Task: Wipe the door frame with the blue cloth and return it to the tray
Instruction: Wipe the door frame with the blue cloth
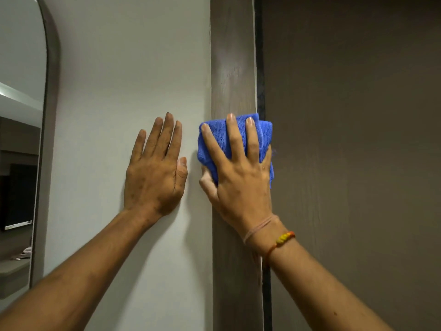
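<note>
The door frame (232, 68) is a vertical grey-brown wooden strip running down the middle of the view. My right hand (241, 182) presses a folded blue cloth (263, 137) flat against the frame, fingers spread over it. The cloth covers the frame's full width and overlaps the dark gap beside the door. My left hand (155, 173) lies flat on the white wall just left of the frame, fingers apart, holding nothing. No tray is in view.
A brown door (353, 139) fills the right side. A white wall (128, 68) is left of the frame. A grey-framed arched mirror (51, 91) at the far left reflects a room with a shelf.
</note>
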{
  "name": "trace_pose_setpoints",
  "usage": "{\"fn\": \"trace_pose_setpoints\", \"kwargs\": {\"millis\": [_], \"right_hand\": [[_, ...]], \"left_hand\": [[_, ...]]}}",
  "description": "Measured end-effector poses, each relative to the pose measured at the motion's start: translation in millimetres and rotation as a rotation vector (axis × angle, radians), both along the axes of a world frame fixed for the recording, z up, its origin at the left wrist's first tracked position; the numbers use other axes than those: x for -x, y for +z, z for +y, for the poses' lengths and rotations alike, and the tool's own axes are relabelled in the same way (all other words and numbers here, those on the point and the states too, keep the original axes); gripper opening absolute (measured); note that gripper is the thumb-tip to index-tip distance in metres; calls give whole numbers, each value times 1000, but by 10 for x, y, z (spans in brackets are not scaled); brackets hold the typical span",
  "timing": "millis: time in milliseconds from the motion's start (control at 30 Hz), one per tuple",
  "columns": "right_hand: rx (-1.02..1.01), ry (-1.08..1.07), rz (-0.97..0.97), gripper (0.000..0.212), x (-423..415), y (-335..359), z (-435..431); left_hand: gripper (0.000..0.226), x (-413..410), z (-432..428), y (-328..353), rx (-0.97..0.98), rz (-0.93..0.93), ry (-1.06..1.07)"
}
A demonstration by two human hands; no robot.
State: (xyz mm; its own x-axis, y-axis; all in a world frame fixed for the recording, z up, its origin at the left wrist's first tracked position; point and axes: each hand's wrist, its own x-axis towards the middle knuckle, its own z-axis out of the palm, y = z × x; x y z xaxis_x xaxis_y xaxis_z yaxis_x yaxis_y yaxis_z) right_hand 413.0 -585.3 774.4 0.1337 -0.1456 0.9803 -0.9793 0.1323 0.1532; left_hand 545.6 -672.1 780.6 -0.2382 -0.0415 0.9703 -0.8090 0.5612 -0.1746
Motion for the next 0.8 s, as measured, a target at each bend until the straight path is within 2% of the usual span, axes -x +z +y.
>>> {"fn": "trace_pose_setpoints", "kwargs": {"millis": [133, 233, 333, 667, 733, 800], "right_hand": [[-17, -52, 52, 67, 52, 502, 19], [9, -51, -7, 66, 0, 1041, 7], [46, -46, -40, 66, -52, 1124, -19], [-29, -49, -98, 70, -108, -382, 107], [-52, -16, -97, 67, -67, -635, 196], [-85, 51, -116, 66, 1, -855, 310]], "left_hand": [[62, -1, 3, -2, -7, 6, -5], [62, 4, 1, 4, -10, 8, -7], [62, 0, 3, 8, -9, 6, -3], [62, -5, 56, 3, -52, 5, -32], [61, 34, 185, 13, -141, 58, -124], [55, 111, 453, -31, -275, 193, -307]]}}
